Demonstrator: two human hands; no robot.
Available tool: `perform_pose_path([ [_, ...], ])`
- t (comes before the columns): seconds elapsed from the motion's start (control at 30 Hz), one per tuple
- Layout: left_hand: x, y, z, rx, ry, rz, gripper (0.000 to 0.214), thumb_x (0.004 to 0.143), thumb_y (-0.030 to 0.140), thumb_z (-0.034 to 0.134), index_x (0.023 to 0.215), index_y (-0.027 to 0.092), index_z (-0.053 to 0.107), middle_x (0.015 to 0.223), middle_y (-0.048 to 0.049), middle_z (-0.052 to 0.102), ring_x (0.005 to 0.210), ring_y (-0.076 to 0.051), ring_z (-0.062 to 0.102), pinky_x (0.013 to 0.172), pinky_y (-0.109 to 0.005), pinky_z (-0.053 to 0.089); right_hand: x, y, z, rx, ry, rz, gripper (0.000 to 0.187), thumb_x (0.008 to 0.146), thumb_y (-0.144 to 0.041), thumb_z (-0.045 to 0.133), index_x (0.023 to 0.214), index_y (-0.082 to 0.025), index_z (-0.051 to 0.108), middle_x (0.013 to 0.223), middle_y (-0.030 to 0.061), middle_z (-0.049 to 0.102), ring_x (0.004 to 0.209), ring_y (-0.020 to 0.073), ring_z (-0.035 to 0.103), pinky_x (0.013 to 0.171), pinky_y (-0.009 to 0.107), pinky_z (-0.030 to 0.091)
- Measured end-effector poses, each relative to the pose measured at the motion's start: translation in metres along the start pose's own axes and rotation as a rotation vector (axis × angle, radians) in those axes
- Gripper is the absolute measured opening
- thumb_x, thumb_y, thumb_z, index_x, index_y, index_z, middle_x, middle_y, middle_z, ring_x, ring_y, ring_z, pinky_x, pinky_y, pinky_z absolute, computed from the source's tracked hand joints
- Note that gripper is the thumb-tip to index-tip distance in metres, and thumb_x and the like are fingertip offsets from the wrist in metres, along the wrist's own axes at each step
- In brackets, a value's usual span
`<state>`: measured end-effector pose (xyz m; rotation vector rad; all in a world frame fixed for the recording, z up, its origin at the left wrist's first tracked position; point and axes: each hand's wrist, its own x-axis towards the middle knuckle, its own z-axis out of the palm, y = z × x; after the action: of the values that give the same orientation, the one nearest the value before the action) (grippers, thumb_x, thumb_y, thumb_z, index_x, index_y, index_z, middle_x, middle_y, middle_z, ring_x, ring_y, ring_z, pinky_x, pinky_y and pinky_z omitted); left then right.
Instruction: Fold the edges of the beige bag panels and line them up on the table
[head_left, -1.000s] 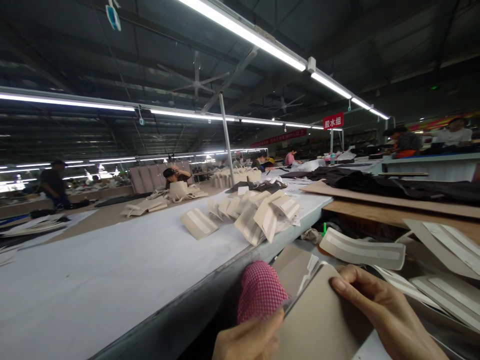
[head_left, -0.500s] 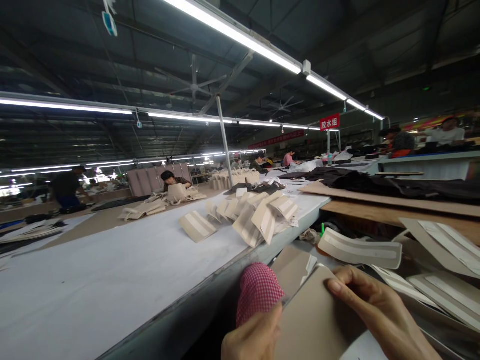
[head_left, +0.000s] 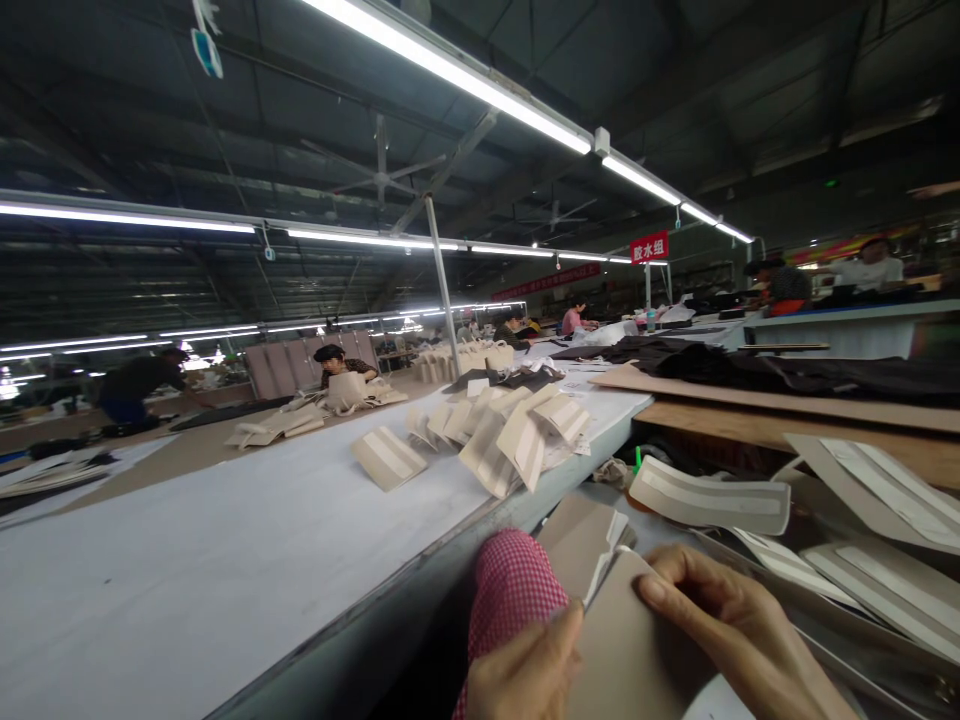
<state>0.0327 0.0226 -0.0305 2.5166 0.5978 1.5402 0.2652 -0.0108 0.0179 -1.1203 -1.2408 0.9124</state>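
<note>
A flat beige panel (head_left: 626, 640) is between my two hands, low in the view. My right hand (head_left: 724, 625) pinches its upper right edge, thumb on the face and fingers behind. At the left edge my left hand (head_left: 529, 665) is closed, thumb pressed against the panel's side. Just beyond lies another beige panel (head_left: 574, 530) with a white strip along its edge. Beneath, a knee in red checked cloth (head_left: 517, 575) shows. To the right of my hands are several curved beige pieces (head_left: 709, 497) with pale strips.
A long white-topped table (head_left: 225, 550) runs along the left, with a pile of beige strip-backed pieces (head_left: 495, 430) near its edge. Dark cloth (head_left: 750, 365) lies on a board at the right. Co-workers sit and stand farther back, one person (head_left: 341, 365) behind beige pieces.
My left hand has shifted slightly right and down along the panel's edge. My right hand keeps its pinch. The whole view has turned a little to the right.
</note>
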Motion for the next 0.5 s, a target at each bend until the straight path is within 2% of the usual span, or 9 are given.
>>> perform_pose_path([
  [0.07,0.0,-0.001,0.0,-0.025,-0.016,-0.003,0.038,0.105,0.01,0.057,0.14,0.015,0.071,0.09,-0.0093,0.084,0.075,-0.015,0.083,0.076,-0.014,0.065,0.0,0.002,0.0,-0.019,-0.026,-0.003,0.056,0.085,-0.073,0.075,0.069,-0.021,0.061,0.069,-0.0013,0.056,0.066,0.0151,0.048,0.059,0.026,0.04],
  [0.2,0.002,0.0,0.004,0.017,0.007,-0.01,0.039,0.104,0.009,0.055,0.14,0.01,0.071,0.082,-0.0113,0.082,0.067,-0.017,0.08,0.069,-0.017,0.065,0.001,0.005,0.005,-0.041,0.043,-0.089,0.056,0.085,-0.074,0.075,0.068,-0.021,0.062,0.069,-0.0005,0.058,0.067,0.0157,0.051,0.06,0.025,0.042],
  [0.3,0.007,0.003,0.01,-0.018,0.035,-0.027,0.042,0.103,0.008,0.055,0.143,0.011,0.069,0.084,-0.0118,0.082,0.069,-0.017,0.08,0.069,-0.017,0.065,-0.002,0.005,0.009,-0.108,-0.03,-0.14,0.054,0.089,-0.071,0.072,0.069,-0.021,0.064,0.069,0.0009,0.061,0.066,0.0163,0.054,0.06,0.025,0.045],
  [0.43,0.011,0.008,0.014,-0.045,0.047,-0.009,0.042,0.102,0.007,0.057,0.142,0.012,0.069,0.084,-0.0105,0.083,0.072,-0.016,0.081,0.073,-0.018,0.065,-0.008,0.003,0.011,-0.127,-0.009,-0.185,0.052,0.093,-0.067,0.069,0.068,-0.022,0.063,0.071,0.0013,0.064,0.067,0.0167,0.058,0.061,0.024,0.048],
  [0.5,0.012,0.01,0.014,-0.042,0.067,-0.013,0.039,0.103,0.009,0.058,0.14,0.011,0.07,0.082,-0.0104,0.083,0.07,-0.017,0.081,0.075,-0.02,0.066,-0.011,0.0,0.011,-0.178,-0.056,-0.209,0.048,0.096,-0.063,0.066,0.071,-0.023,0.067,0.071,0.0018,0.067,0.064,0.0166,0.059,0.058,0.023,0.049],
])
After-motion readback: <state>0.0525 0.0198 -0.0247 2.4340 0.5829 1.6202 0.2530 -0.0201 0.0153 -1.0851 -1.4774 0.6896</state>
